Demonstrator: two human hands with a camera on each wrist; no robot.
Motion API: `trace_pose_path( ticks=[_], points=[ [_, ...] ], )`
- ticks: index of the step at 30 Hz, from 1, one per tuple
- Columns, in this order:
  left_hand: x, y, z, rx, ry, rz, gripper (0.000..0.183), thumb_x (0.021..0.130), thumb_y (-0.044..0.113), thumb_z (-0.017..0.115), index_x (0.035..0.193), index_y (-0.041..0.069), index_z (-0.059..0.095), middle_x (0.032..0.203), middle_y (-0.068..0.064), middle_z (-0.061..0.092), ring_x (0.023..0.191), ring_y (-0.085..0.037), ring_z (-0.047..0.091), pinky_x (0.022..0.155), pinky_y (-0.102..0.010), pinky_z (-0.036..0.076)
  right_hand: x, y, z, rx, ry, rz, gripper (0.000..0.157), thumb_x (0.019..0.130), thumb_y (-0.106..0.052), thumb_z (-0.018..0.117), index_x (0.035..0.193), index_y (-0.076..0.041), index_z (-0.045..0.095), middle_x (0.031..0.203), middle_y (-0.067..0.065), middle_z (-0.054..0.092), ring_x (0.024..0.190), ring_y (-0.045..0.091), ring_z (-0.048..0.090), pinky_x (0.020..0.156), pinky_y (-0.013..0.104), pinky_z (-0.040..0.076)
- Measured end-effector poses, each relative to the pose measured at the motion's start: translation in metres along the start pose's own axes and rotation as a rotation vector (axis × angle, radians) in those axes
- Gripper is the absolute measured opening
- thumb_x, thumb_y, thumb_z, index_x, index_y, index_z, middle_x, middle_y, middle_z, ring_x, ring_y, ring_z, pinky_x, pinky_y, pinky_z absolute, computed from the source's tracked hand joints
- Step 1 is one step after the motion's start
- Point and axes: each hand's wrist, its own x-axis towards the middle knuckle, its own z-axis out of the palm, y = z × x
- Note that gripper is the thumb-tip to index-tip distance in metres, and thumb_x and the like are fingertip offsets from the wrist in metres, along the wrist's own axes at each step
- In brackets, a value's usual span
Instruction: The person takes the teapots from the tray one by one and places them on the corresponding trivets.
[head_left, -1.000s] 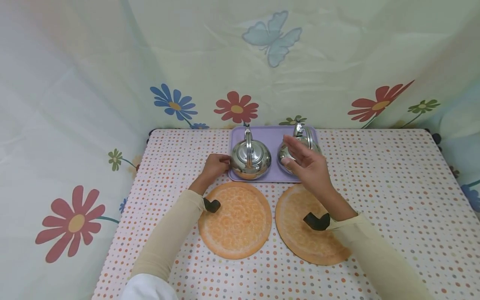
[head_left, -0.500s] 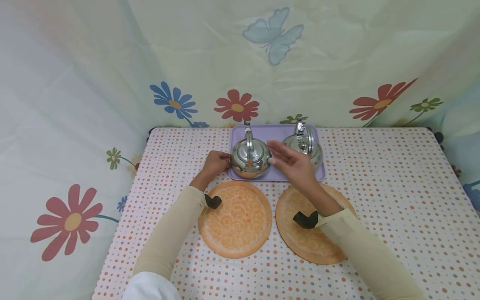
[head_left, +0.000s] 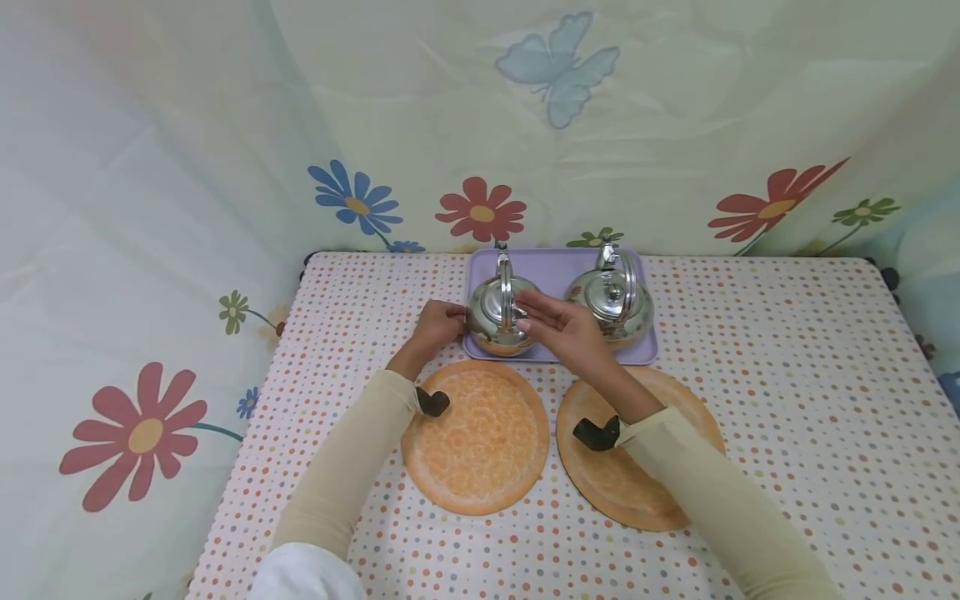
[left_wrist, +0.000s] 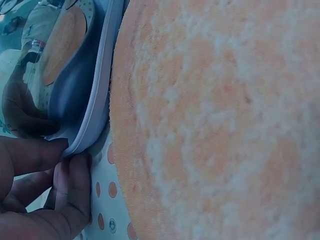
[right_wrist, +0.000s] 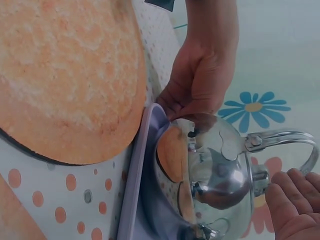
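My left hand (head_left: pixel 441 327) is at the near left corner of a lilac tray (head_left: pixel 558 262). In the left wrist view its thumb (left_wrist: pixel 35 152) lies over the tray's rim (left_wrist: pixel 95 107) with the fingers below, pinching it. Two shiny metal teapots stand on the tray, a left teapot (head_left: pixel 486 327) and a right teapot (head_left: pixel 611 312). My right hand (head_left: pixel 573 333) is held over the left teapot's right side, its fingers extended by the arched handle (right_wrist: pixel 287 136) and lid knob (right_wrist: pixel 261 179). Whether they touch cannot be told.
Two round orange-brown placemats lie in front of the tray, a left placemat (head_left: pixel 480 442) and a right placemat (head_left: pixel 637 487) partly under my right forearm. A dotted cloth (head_left: pixel 810 383) covers the table. A flowered curtain (head_left: pixel 660 150) hangs behind and at the sides.
My right hand has moved left, from in front of the right teapot to the left teapot's handle. My left hand has stayed at the tray's corner. The head view has shifted slightly.
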Motion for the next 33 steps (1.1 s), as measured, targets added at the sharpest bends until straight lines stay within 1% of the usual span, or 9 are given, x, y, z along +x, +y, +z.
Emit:
trace_pose_path(
  ticks=[5, 10, 14, 18, 21, 23, 26, 30, 33],
  points=[
    [0.0, 0.001, 0.0, 0.003, 0.001, 0.007, 0.031, 0.092, -0.008, 0.05, 0.121, -0.014, 0.059, 0.123, -0.027, 0.059, 0.098, -0.031, 0.064, 0.077, -0.032, 0.058, 0.005, 0.003, 0.003, 0.022, -0.012, 0.014, 0.05, 0.094, -0.005, 0.064, 0.139, 0.007, 0.046, 0.14, 0.019, 0.05, 0.128, 0.03, 0.048, 0.095, 0.026, 0.048],
    [0.0, 0.001, 0.0, -0.012, -0.01, 0.003, 0.033, 0.091, -0.009, 0.05, 0.122, -0.014, 0.059, 0.123, -0.027, 0.059, 0.097, -0.028, 0.063, 0.077, -0.032, 0.057, 0.008, 0.004, 0.004, 0.006, -0.007, 0.024, 0.049, 0.094, -0.006, 0.064, 0.138, 0.007, 0.048, 0.138, 0.02, 0.051, 0.126, 0.029, 0.05, 0.094, 0.026, 0.048],
    [0.001, 0.0, -0.001, -0.006, -0.015, 0.012, 0.032, 0.091, -0.009, 0.052, 0.121, -0.013, 0.06, 0.124, -0.027, 0.058, 0.096, -0.025, 0.061, 0.078, -0.032, 0.057, 0.01, 0.004, 0.004, -0.014, -0.006, 0.037, 0.049, 0.094, -0.009, 0.065, 0.137, 0.006, 0.049, 0.137, 0.019, 0.052, 0.124, 0.028, 0.052, 0.093, 0.026, 0.049],
    [0.001, 0.001, -0.001, -0.009, -0.016, 0.004, 0.033, 0.091, -0.009, 0.052, 0.123, -0.014, 0.058, 0.128, -0.028, 0.056, 0.102, -0.027, 0.061, 0.08, -0.033, 0.057, 0.012, 0.004, 0.006, -0.025, -0.008, 0.069, 0.051, 0.093, -0.013, 0.067, 0.138, 0.004, 0.05, 0.137, 0.017, 0.053, 0.123, 0.027, 0.054, 0.092, 0.026, 0.05],
    [-0.001, 0.002, 0.0, -0.014, -0.012, -0.004, 0.034, 0.091, -0.01, 0.051, 0.123, -0.014, 0.058, 0.126, -0.027, 0.057, 0.104, -0.03, 0.061, 0.081, -0.033, 0.057, 0.012, 0.005, 0.007, -0.041, -0.011, 0.085, 0.052, 0.093, -0.015, 0.068, 0.138, 0.003, 0.05, 0.136, 0.017, 0.054, 0.121, 0.026, 0.055, 0.091, 0.026, 0.051],
    [-0.001, 0.002, 0.001, -0.009, -0.006, -0.006, 0.033, 0.09, -0.01, 0.052, 0.123, -0.014, 0.058, 0.123, -0.027, 0.058, 0.102, -0.029, 0.062, 0.08, -0.033, 0.057, 0.013, 0.006, 0.008, -0.057, -0.011, 0.088, 0.052, 0.092, -0.017, 0.069, 0.137, 0.002, 0.051, 0.135, 0.017, 0.055, 0.12, 0.026, 0.056, 0.09, 0.027, 0.051],
    [-0.001, 0.003, 0.001, 0.004, 0.001, -0.01, 0.033, 0.089, -0.01, 0.054, 0.122, -0.013, 0.059, 0.122, -0.026, 0.059, 0.101, -0.028, 0.061, 0.079, -0.032, 0.057, 0.014, 0.007, 0.008, -0.077, -0.002, 0.09, 0.05, 0.092, -0.017, 0.069, 0.135, 0.002, 0.053, 0.131, 0.018, 0.058, 0.117, 0.026, 0.058, 0.089, 0.027, 0.052],
    [-0.001, 0.003, 0.001, 0.011, 0.001, -0.011, 0.034, 0.09, -0.009, 0.055, 0.123, -0.013, 0.059, 0.126, -0.026, 0.057, 0.104, -0.028, 0.061, 0.08, -0.032, 0.057, 0.017, 0.007, 0.009, -0.112, 0.013, 0.104, 0.045, 0.092, -0.016, 0.068, 0.132, 0.003, 0.057, 0.125, 0.017, 0.062, 0.112, 0.025, 0.062, 0.087, 0.026, 0.053],
    [-0.002, 0.003, 0.0, 0.012, -0.002, -0.006, 0.033, 0.091, -0.008, 0.055, 0.123, -0.012, 0.059, 0.127, -0.026, 0.057, 0.103, -0.028, 0.061, 0.079, -0.032, 0.057, 0.018, 0.005, 0.011, -0.145, 0.011, 0.116, 0.037, 0.093, -0.013, 0.067, 0.125, 0.004, 0.062, 0.117, 0.017, 0.066, 0.107, 0.023, 0.064, 0.087, 0.031, 0.054]
  ],
)
